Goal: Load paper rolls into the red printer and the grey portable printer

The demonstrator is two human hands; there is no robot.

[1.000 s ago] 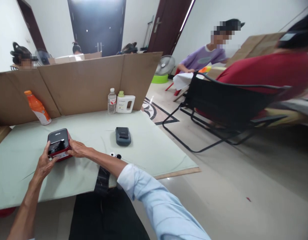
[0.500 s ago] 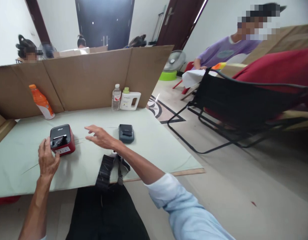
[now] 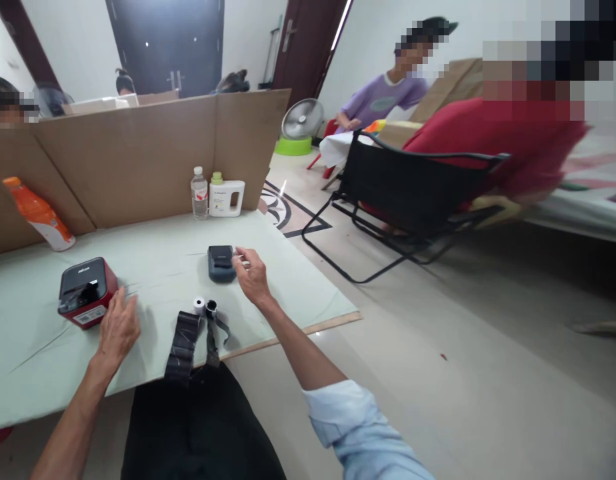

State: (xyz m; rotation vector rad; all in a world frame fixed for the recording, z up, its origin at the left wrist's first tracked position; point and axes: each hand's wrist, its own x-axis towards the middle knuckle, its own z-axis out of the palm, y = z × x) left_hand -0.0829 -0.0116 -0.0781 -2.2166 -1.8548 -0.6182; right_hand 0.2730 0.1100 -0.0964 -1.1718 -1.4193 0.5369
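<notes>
The pale surface [image 3: 298,287] carries the red-and-black box [image 3: 88,290], which sits left of its middle. A cardboard panel [image 3: 158,160] walls off the surface beyond the box, and a black folding chair [image 3: 413,177] stands well to the box's right, on the floor. The box turns its labelled side toward the wearer; its length fades away from them.

Behind the box and a little left stands the orange bottle [image 3: 41,217], close to the panel. The left grip [image 3: 119,323] is just beside the box, at its near right corner, fingers loosely extended and clasping nothing; whether they touch it cannot be told. Well to the box's right, the right grip [image 3: 251,275] is half curled against the right side of a dark device [image 3: 221,265]; how firmly cannot be told.

Farther back and right of the box are a white jug [image 3: 221,200] and, beside it, a clear bottle [image 3: 199,195]. The dark device, right of the box, lies with its long axis running away from the wearer. Nearer than the box and to its right, a black strip [image 3: 183,340] lies between the two grips, lengthwise to the near edge, beside a white roll [image 3: 199,307] and a black roll [image 3: 211,308].
</notes>
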